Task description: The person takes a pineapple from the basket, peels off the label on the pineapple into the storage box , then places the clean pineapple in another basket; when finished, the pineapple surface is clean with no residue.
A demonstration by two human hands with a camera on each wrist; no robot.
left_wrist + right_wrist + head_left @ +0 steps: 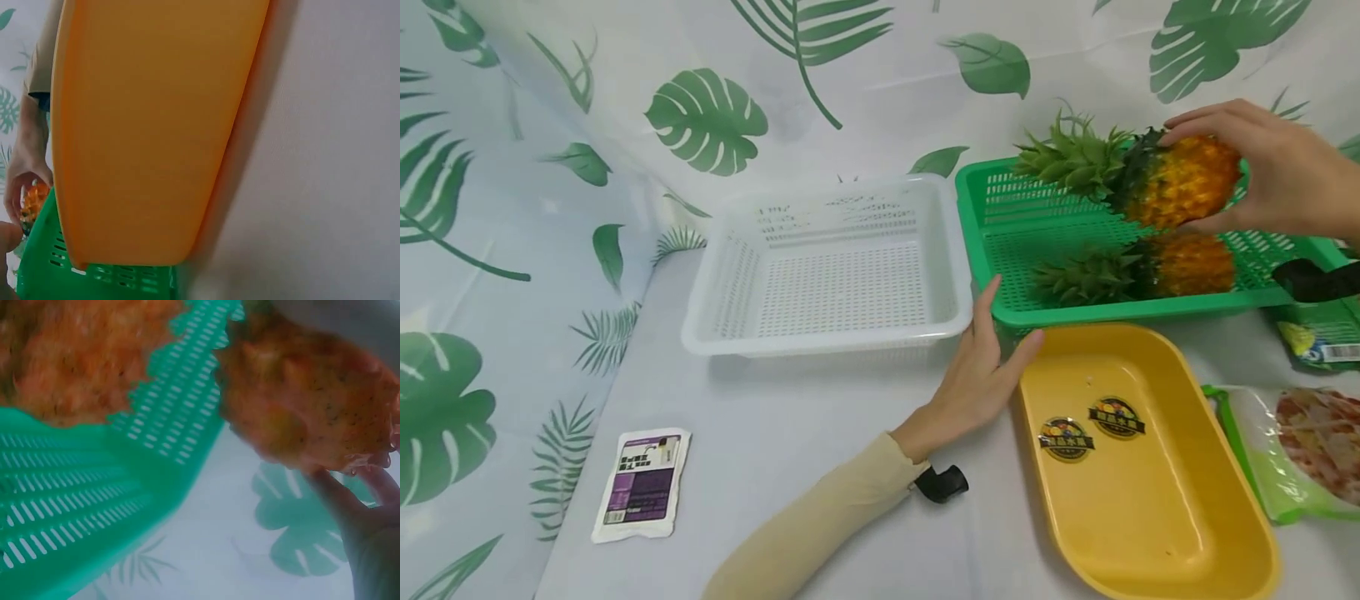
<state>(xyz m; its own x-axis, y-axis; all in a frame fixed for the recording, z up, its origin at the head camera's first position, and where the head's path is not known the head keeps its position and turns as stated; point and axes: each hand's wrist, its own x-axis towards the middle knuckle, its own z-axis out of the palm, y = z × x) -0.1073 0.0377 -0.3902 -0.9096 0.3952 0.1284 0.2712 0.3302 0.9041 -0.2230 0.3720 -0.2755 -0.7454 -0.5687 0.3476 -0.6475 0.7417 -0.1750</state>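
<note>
My right hand [1281, 171] grips an orange pineapple [1187, 183] by its body, its green leafy crown pointing left, above the green basket [1112, 312]. A second pineapple [1195, 265] lies on its side in that basket, crown also to the left. In the right wrist view the held pineapple [312, 394] is blurred and fingers curve round it. My left hand [966, 387], fingers extended and thumb spread, is at the green basket's near left corner, beside the yellow tub [1131, 517]. Whether it touches the basket or the tub's rim cannot be told.
Left of the green basket stands a white perforated basket [827, 343]. A purple and white packet [640, 485] lies at the table's left. Right of the tub are a clear bag with green edges [1318, 442] and a green packet [1326, 333]. A leaf-print cloth hangs behind.
</note>
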